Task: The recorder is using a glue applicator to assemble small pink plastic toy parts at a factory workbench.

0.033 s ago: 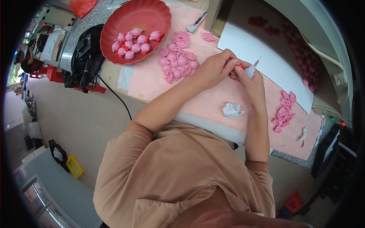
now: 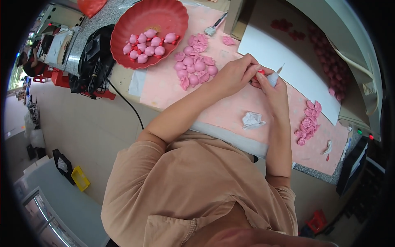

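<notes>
My left hand and my right hand meet over the pink cloth, close to the edge of a white board. Between their fingertips is a small glossy red piece, pinched and mostly hidden by the fingers. A translucent squeeze bottle with a thin needle tip is tucked in my right hand, its tip pointing up and away. To the left of my hands lie several pink balls with pink petal-like pieces among them. More pink petal-like pieces are heaped right of my right forearm.
A red scalloped bowl at far left holds several pink balls with red bits. A brush-like tool lies beyond the balls. Crumpled white tissue sits near the front edge. Dark red pieces line the white board under a machine housing.
</notes>
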Tool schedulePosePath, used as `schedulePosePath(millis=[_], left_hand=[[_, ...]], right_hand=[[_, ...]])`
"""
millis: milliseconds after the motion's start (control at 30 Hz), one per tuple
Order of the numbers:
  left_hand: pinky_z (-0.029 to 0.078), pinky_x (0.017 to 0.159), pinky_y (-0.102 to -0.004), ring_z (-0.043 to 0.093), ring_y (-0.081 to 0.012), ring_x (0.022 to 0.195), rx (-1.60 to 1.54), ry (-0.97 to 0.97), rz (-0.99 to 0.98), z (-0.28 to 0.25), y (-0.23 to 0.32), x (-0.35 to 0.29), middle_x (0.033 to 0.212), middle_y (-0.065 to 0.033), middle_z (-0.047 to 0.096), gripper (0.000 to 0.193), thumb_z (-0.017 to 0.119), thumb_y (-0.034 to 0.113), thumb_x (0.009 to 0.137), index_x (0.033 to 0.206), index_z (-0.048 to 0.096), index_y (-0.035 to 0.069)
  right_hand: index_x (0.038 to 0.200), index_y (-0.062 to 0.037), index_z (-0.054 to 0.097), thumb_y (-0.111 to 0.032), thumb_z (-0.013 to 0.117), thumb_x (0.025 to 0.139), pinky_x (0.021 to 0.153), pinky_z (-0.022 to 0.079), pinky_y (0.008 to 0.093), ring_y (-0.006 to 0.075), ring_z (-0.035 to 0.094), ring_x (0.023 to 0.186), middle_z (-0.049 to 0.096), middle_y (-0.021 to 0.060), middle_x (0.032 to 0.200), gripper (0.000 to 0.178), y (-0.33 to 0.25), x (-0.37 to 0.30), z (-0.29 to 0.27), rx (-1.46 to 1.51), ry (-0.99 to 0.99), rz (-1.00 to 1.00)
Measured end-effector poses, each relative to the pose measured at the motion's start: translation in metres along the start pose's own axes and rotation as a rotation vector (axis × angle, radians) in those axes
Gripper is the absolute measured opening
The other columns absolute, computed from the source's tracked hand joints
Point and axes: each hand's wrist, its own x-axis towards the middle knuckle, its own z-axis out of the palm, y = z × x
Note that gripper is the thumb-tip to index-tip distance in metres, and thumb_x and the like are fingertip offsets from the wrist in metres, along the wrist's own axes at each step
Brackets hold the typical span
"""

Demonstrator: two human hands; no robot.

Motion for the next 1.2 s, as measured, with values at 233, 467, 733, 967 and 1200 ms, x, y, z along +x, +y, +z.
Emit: schedulePosePath(millis=[233,467,733,967,1200], left_hand=[[0.051,0.061,-0.0336,0.066,-0.0253,0.070,-0.040,0.057,-0.017,0.004,0.005,-0.005,0.077,-0.0157,0.064,0.016,0.053,0.015,0.096,0.095,0.054,-0.002],[0.050,0.063,-0.0370,0.063,-0.0313,0.071,0.033,0.034,-0.093,0.002,0.011,-0.001,0.079,-0.0171,0.063,0.021,0.052,0.020,0.096,0.094,0.056,-0.001],[0.048,0.066,-0.0406,0.059,-0.0316,0.077,0.321,0.004,0.124,-0.011,-0.002,0.003,0.081,-0.0137,0.060,0.024,0.052,0.024,0.094,0.087,0.060,0.002],[0.047,0.063,-0.0424,0.059,-0.0344,0.071,0.212,-0.035,0.093,-0.007,0.012,0.011,0.076,-0.0163,0.058,0.031,0.047,0.024,0.097,0.081,0.058,0.000],[0.046,0.063,-0.0446,0.058,-0.0378,0.069,0.170,-0.049,-0.006,-0.006,0.008,-0.001,0.074,-0.0199,0.057,0.030,0.049,0.024,0.096,0.079,0.057,0.000]], right_hand=[[0.113,0.0042,0.060,-0.015,0.060,0.093,0.079,0.053,0.0263,0.0143,0.063,0.084,0.065,0.0085,0.095,0.027,-0.003,-0.004,0.008,-0.013,0.033,-0.040],[0.113,0.0039,0.059,-0.014,0.059,0.093,0.078,0.053,0.0265,0.0145,0.063,0.084,0.065,0.0090,0.097,0.027,-0.010,-0.007,0.008,0.045,0.071,-0.019],[0.112,0.0046,0.058,-0.013,0.060,0.093,0.077,0.054,0.0262,0.0142,0.064,0.088,0.065,0.0080,0.097,0.026,-0.006,-0.001,0.009,0.075,-0.020,-0.040],[0.106,0.0030,0.060,-0.012,0.058,0.093,0.075,0.054,0.0255,0.0126,0.063,0.085,0.065,0.0064,0.094,0.020,-0.012,-0.002,-0.005,0.088,-0.062,-0.036],[0.107,0.0005,0.059,-0.015,0.058,0.094,0.071,0.054,0.0268,0.0130,0.062,0.082,0.064,0.0067,0.093,0.021,-0.005,-0.006,0.001,0.118,-0.070,-0.004]])
